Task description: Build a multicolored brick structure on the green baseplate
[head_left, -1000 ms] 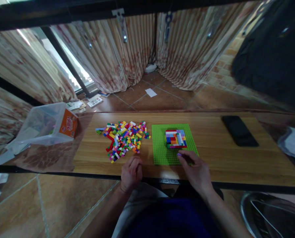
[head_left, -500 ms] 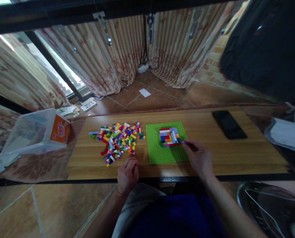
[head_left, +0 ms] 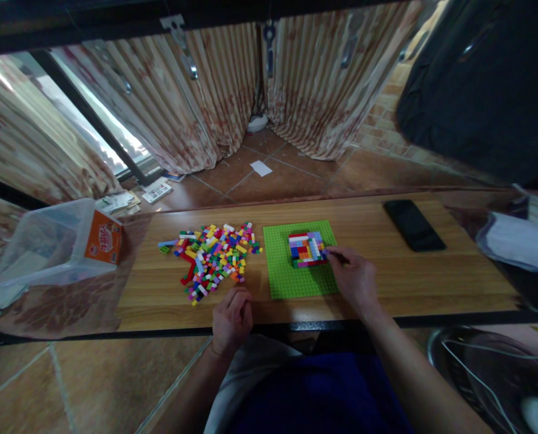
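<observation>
A square, hollow-looking build of coloured toy bricks [head_left: 306,248] stands on a green studded baseplate [head_left: 296,286]. At its right side, my right hand [head_left: 354,278] pinches a small purple toy brick [head_left: 325,253] between thumb and fingers, against or very close to the build's edge. My left hand [head_left: 233,316] rests closed at the table's front edge, just below a loose pile of small bricks [head_left: 217,256] in many colours. Its fingers are curled in, and nothing shows in them.
On the wooden table [head_left: 414,283], a black phone [head_left: 414,225] lies right of the baseplate. A clear plastic box [head_left: 56,241] with an orange label sits off the left end. Papers in a plastic sleeve [head_left: 513,241] lie beyond the right end.
My right hand has moved slightly left, bringing the purple toy brick from just beside the build up to its right edge. My left hand stays in place. The view has shifted slightly.
</observation>
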Action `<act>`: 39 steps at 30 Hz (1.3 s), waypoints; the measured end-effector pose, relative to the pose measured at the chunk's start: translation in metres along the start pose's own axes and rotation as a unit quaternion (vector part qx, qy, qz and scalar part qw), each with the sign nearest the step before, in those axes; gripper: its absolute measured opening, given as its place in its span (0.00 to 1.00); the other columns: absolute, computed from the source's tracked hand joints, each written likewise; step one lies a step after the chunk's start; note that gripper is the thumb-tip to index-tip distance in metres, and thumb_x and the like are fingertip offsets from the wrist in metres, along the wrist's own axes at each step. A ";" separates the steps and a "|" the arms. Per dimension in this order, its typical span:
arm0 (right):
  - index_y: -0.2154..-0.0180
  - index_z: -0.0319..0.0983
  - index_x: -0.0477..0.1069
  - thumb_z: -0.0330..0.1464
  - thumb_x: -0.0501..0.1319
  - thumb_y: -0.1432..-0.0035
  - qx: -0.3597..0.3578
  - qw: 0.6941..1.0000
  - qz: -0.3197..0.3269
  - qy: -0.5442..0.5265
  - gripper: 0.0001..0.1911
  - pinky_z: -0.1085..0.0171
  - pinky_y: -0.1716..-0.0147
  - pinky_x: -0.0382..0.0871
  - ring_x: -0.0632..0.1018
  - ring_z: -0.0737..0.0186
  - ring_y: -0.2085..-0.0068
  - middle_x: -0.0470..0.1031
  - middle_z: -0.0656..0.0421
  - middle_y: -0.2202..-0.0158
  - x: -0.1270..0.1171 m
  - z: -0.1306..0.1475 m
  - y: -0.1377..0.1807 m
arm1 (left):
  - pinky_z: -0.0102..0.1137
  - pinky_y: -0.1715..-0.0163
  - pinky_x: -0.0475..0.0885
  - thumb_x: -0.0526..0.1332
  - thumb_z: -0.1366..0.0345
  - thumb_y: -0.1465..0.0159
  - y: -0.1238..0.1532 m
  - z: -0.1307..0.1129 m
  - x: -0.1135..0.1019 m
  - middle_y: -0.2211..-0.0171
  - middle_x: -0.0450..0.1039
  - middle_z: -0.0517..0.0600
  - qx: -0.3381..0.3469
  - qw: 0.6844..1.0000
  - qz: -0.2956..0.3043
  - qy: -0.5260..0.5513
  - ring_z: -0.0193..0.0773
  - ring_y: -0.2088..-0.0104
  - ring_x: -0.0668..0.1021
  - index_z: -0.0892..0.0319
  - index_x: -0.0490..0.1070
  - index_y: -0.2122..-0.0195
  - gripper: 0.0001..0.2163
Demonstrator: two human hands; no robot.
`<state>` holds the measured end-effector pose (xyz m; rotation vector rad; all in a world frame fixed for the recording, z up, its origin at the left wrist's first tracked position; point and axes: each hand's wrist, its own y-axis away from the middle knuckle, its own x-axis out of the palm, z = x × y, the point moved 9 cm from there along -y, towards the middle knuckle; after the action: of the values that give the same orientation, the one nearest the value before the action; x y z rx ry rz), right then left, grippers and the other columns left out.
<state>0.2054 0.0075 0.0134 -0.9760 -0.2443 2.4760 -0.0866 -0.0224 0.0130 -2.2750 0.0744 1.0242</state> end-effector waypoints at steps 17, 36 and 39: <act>0.67 0.41 0.79 0.36 0.60 0.45 0.026 0.995 0.013 -0.094 0.09 0.58 0.57 0.73 0.80 0.58 0.62 0.81 0.56 0.64 0.011 -0.006 -0.005 | 0.27 0.65 0.73 0.53 0.76 0.37 0.000 0.001 0.002 0.67 0.73 0.50 -0.009 1.000 0.006 -0.008 0.35 0.66 0.78 0.58 0.68 0.68 0.08; 0.60 0.34 0.79 0.48 0.64 0.49 0.153 0.986 0.031 -0.059 0.24 0.59 0.66 0.71 0.79 0.56 0.67 0.81 0.49 0.65 0.022 -0.024 -0.019 | 0.27 0.66 0.73 0.53 0.76 0.37 -0.002 -0.001 0.002 0.68 0.73 0.49 -0.013 1.000 0.015 -0.010 0.35 0.67 0.77 0.58 0.67 0.67 0.08; 0.61 0.35 0.79 0.48 0.64 0.49 0.146 0.987 0.024 -0.068 0.24 0.59 0.67 0.71 0.79 0.56 0.67 0.81 0.50 0.65 0.023 -0.025 -0.018 | 0.28 0.66 0.73 0.53 0.76 0.37 -0.001 0.000 0.003 0.68 0.73 0.50 -0.020 1.000 0.020 -0.013 0.35 0.66 0.77 0.58 0.67 0.67 0.08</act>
<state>0.2143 0.0342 -0.0122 -0.7006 0.0999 2.5320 -0.0842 -0.0208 0.0116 -2.3043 0.0890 1.0837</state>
